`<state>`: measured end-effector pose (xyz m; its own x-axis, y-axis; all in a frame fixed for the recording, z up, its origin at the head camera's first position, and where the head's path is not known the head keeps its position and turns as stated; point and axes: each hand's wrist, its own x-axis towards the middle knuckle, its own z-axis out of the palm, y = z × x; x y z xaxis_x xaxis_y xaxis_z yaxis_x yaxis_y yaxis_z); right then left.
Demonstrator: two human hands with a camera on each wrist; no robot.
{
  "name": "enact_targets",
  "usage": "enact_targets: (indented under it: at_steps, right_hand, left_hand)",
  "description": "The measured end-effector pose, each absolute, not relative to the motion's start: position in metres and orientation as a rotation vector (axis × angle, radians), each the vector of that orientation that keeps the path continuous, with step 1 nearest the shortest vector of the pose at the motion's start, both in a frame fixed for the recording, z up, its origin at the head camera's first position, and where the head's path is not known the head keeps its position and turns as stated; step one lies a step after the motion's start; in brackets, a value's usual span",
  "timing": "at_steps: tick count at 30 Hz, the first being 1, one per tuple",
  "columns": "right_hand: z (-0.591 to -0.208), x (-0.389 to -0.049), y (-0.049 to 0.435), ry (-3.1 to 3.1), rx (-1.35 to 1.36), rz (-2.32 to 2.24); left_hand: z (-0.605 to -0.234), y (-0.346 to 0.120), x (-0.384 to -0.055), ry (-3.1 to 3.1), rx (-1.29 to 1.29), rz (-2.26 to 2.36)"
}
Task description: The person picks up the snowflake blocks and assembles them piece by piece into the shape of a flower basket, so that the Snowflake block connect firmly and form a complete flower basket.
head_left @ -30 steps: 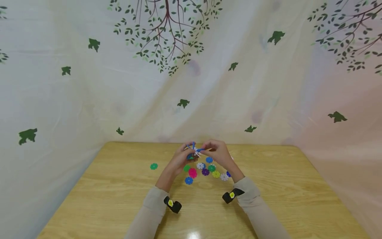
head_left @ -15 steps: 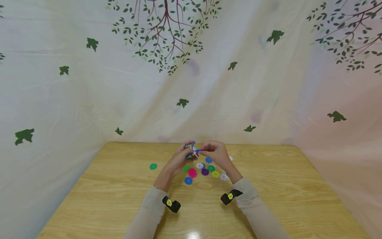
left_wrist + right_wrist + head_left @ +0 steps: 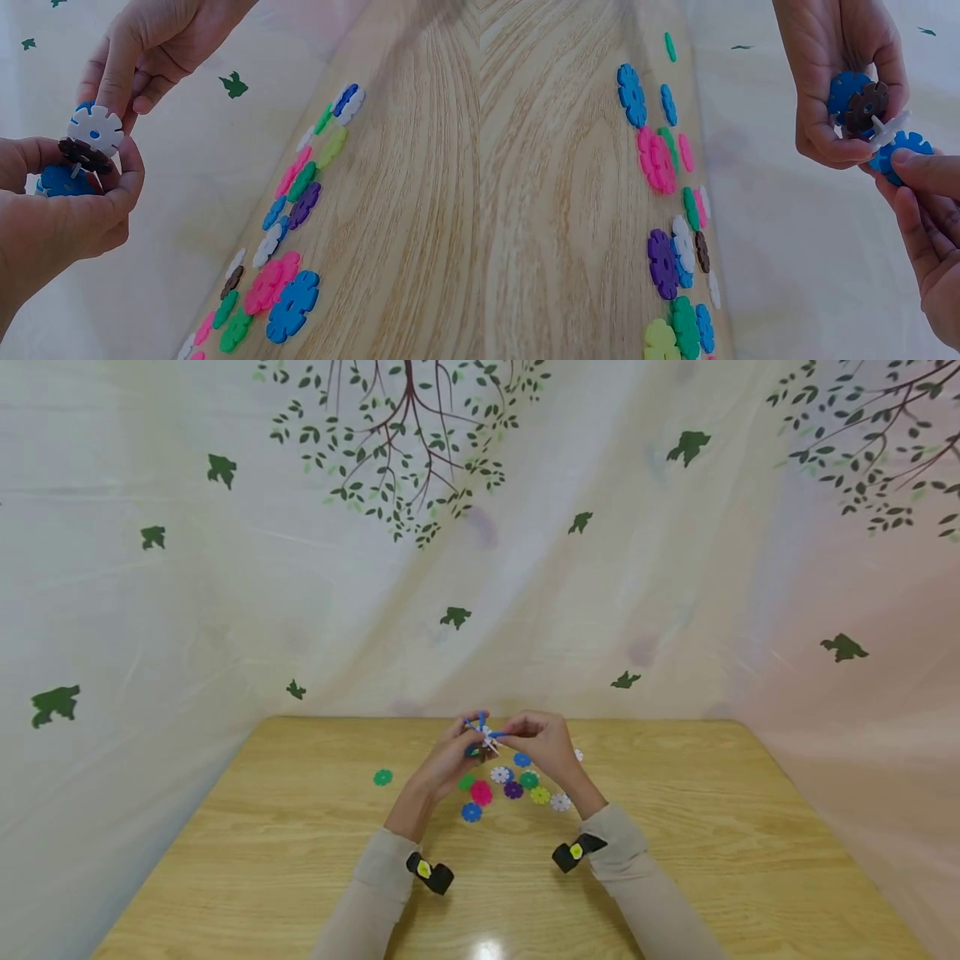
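Over the far part of the table, my left hand [image 3: 441,762] grips a small cluster of interlocking plastic flower discs. In the left wrist view the cluster shows a white disc [image 3: 96,132], a brown disc [image 3: 84,156] and a blue disc [image 3: 66,181] partly covered by fingers. My right hand [image 3: 546,747] pinches another blue disc [image 3: 904,156] between thumb and fingers. That blue disc touches the white one at the cluster's edge. How deep the slots sit in each other cannot be seen.
Loose flower discs lie below the hands on the wooden table [image 3: 300,860], among them a pink disc [image 3: 481,792], a purple disc [image 3: 513,790] and a yellow disc [image 3: 540,795]. One green disc [image 3: 383,777] lies apart to the left. A leaf-patterned curtain [image 3: 360,635] hangs behind.
Both hands keep their hold on the cluster and the blue disc, with only slight motion. The whole head view has shifted a little.
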<state>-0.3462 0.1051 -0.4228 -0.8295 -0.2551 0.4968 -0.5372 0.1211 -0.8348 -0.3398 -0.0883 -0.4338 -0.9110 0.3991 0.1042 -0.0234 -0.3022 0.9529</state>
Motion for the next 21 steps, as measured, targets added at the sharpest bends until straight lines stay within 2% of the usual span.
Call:
enact_targets:
  at_steps: [17,21]
  right_hand:
    - [-0.422,-0.343,0.104,-2.156,0.778,1.783]
    - [-0.42,-0.344,0.103,-2.195,0.782,1.731]
  left_hand:
    - [-0.422,-0.088,-0.336,1.735,0.434,2.239]
    - [-0.421,-0.087,-0.336,1.735,0.343,2.33]
